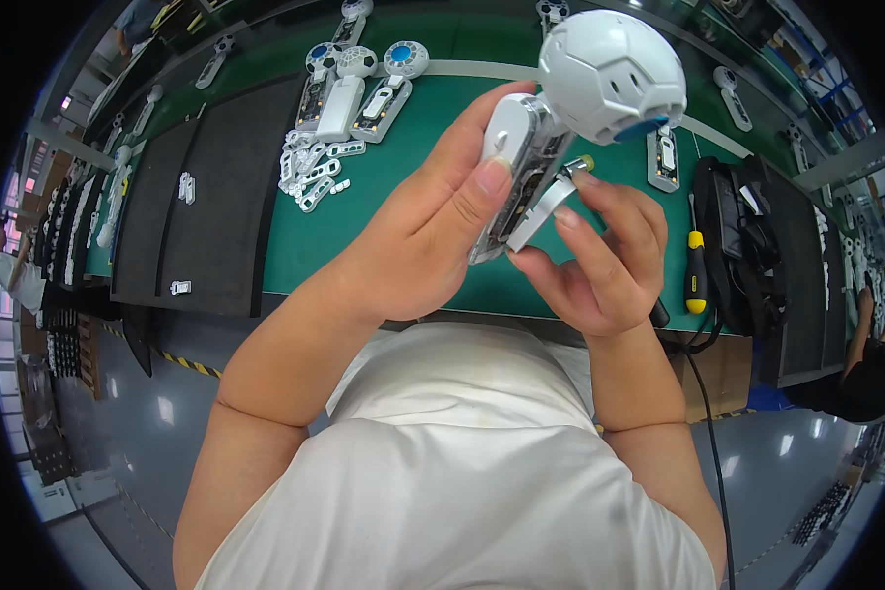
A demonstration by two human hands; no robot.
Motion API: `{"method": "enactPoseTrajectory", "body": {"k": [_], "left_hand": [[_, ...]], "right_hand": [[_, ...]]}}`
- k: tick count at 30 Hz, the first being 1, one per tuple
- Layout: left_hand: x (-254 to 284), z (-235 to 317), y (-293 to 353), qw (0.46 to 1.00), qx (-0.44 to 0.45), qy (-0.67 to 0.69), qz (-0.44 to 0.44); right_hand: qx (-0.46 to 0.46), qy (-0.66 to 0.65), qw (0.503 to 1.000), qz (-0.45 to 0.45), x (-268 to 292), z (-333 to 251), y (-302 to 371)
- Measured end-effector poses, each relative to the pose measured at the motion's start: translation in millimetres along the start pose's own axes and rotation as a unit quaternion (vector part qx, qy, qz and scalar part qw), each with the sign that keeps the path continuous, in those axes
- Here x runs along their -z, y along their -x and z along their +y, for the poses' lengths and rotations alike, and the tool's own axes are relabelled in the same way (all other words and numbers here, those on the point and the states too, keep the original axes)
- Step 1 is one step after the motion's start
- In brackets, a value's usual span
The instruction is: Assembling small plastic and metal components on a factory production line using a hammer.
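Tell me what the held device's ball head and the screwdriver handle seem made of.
Ball head: probably hard plastic with a glossy finish, judging by its highlights and panel grooves. Screwdriver handle: likely smooth plastic, perhaps part rubber, from its yellow and black sections.

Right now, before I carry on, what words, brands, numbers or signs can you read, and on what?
None can be read.
White ball-headed device in the left hand: no lettering I can make out.
White piece in the right hand: none legible.
Yellow-and-black screwdriver: any marking is too small.
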State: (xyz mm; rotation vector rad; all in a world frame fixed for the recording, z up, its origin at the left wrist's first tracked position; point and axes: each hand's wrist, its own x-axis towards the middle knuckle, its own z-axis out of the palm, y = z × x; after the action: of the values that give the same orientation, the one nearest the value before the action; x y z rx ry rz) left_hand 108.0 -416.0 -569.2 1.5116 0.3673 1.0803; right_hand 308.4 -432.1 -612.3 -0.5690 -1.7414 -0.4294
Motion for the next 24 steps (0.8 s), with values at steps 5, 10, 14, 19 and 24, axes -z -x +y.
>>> {"method": "enactPoseTrajectory", "body": {"k": [5, 10, 14, 19, 24], "left_hand": [[5.2, -0.6, 3.0, 0.999, 0.002, -0.014, -0.041], [5.3, -2.8, 8.1, 0.998, 0.001, -0.050, -0.024], [4.9, -5.6, 8.4, 0.997, 0.065, 0.027, 0.008], [26.8, -45.5, 14.2, 0.951, 0.178, 0.247, 0.051], [45.4, -68.1, 35.9, 0.922, 0.180, 0.334, 0.081]], "right_hand": [[0.012, 0.013, 0.999, -0.047, 4.0, -0.2, 1.8], [0.001, 0.017, 0.997, -0.078, 3.3, -0.3, 1.3], [-0.003, 0.029, 0.993, -0.112, -2.4, 3.5, 2.0], [-0.149, -0.006, 0.971, -0.186, 3.2, 5.8, 4.1], [-0.379, 0.252, 0.747, -0.485, 69.7, 33.0, 42.8]]}}
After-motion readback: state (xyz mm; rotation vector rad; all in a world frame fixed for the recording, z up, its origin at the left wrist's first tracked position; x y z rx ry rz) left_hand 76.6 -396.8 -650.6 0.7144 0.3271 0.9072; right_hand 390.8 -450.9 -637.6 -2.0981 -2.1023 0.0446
